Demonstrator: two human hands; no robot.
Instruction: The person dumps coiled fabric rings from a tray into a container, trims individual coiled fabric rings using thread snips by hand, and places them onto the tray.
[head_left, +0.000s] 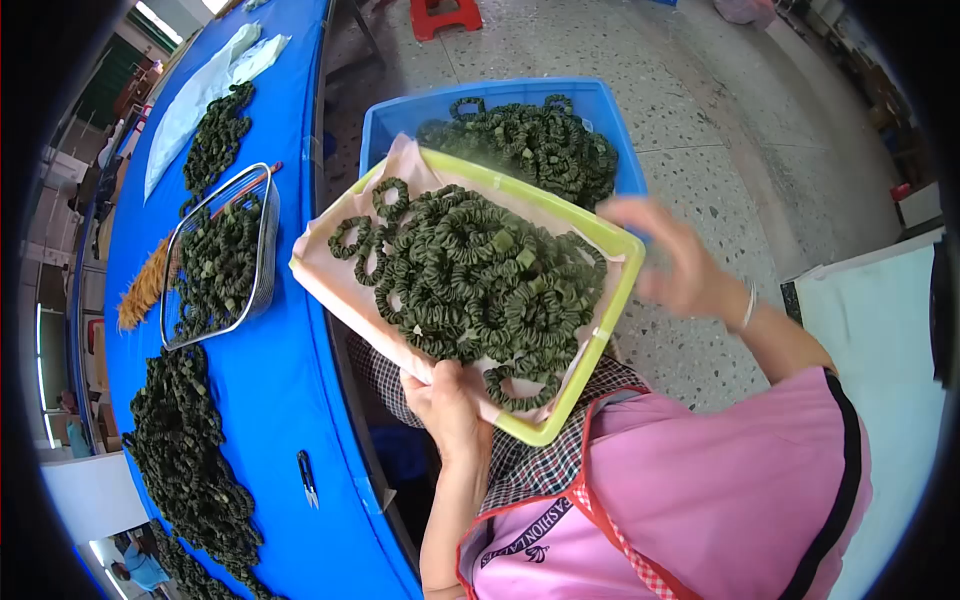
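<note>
A shallow lime-green tray [617, 240] lined with pale pink cloth is tilted in front of me. On it lies a heap of dark green gathered scrunchies [480, 270]. My left hand [450, 405] grips the tray's near edge, thumb over the rim. Beside the tray's right corner is my right hand [680, 262], blurred by motion, with its fingers and thumb apart and nothing visible between them. Just beyond the tray, partly hidden by it, a blue plastic bin [610, 110] holds more dark green scrunchies [540, 145].
On the left, a blue-covered table [285, 400] carries a wire basket [268, 270] of scrunchies, loose scrunchie piles [180, 440], thread snips [307, 480], an orange-brown bundle [147, 285] and pale plastic bags [195, 100]. A red stool [445, 18] stands on the speckled floor [700, 150].
</note>
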